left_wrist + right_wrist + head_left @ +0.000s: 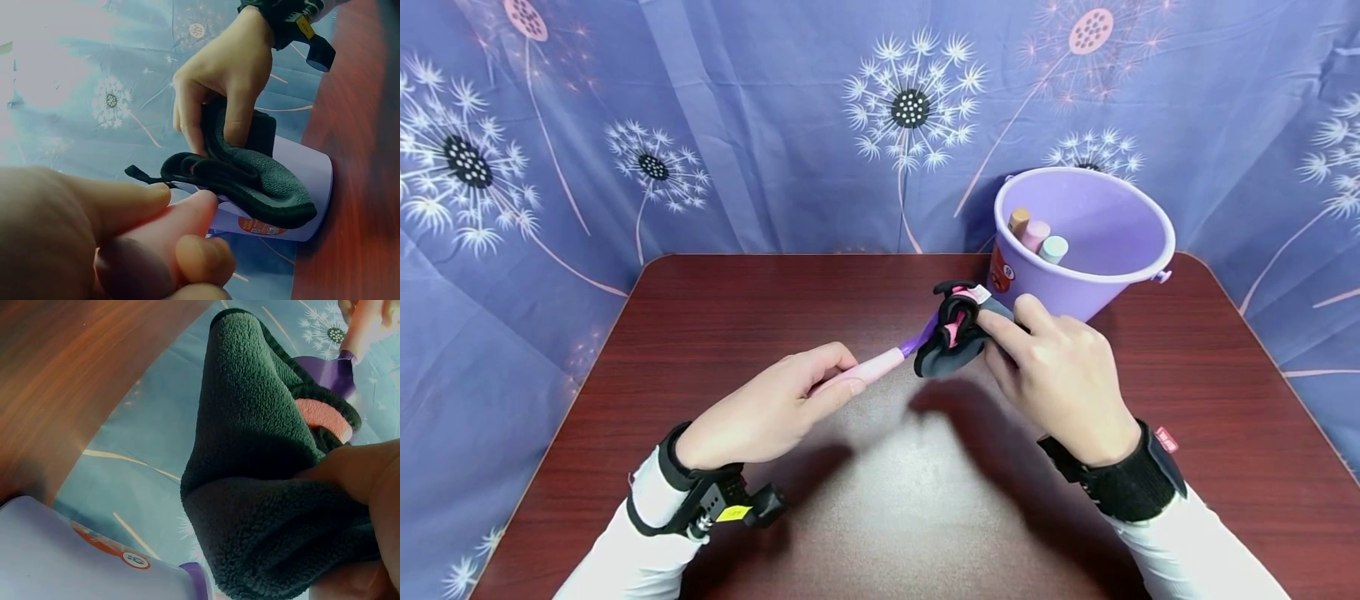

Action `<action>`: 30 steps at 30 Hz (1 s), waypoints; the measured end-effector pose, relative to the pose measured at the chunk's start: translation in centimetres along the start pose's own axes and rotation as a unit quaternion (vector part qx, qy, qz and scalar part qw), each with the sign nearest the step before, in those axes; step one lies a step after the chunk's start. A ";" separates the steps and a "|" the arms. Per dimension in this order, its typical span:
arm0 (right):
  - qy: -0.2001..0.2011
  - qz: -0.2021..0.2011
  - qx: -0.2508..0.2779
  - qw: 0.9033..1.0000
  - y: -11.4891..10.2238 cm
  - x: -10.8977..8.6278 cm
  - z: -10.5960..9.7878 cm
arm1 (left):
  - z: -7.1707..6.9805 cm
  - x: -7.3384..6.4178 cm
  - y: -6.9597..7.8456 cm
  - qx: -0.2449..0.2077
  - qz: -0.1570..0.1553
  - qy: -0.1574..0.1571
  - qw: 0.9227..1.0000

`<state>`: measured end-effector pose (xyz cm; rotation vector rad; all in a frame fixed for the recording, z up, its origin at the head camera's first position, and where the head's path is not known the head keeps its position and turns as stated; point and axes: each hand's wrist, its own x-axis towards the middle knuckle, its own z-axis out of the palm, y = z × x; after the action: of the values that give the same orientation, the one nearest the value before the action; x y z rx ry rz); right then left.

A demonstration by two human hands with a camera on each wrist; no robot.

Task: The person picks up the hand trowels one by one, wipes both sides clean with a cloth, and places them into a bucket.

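My left hand (775, 404) grips the pink handle (880, 367) of a tool with a purple head (334, 374). The head widens from its neck, and its far part is hidden by a dark grey fleecy cloth (951, 357). Black edging, pink patches and a white tag show on the folded cloth. From the right, my right hand (1060, 367) pinches this cloth, bunched between thumb and fingers. In the left wrist view, the cloth (281, 187) drapes over the tool's far end, above the tabletop.
A lilac bucket (1078, 287) with a red label stands at the table's back right, just behind my right hand. Several capped sticks or bottles (1036, 236) lean inside it. The dark red wooden table (715, 308) ends against a blue dandelion-print curtain (790, 125).
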<state>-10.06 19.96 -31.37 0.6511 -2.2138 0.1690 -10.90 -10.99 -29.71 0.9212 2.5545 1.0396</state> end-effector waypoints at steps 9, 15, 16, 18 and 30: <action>0.005 0.041 -0.017 0.999 0.5 -0.2 0.3 | -0.6 -0.4 0.1 -0.002 0.000 -0.019 1.000; -0.002 0.058 -0.019 0.998 0.7 -0.4 0.4 | -0.9 -0.6 0.3 -0.011 -0.012 -0.029 0.999; -0.004 0.061 -0.018 0.998 0.7 -0.4 0.4 | -0.9 -0.6 0.3 -0.012 -0.014 -0.030 0.999; -0.006 0.064 -0.018 0.998 0.7 -0.5 0.4 | -1.0 -0.6 0.4 -0.015 -0.016 -0.033 0.999; -0.010 0.072 -0.013 0.997 0.8 -0.6 0.6 | -1.2 -0.7 0.6 -0.047 -0.010 -0.039 0.998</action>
<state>-10.55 20.68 -32.17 0.4801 -2.2800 0.2074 -10.57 -11.77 -28.42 0.8916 2.4246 1.0854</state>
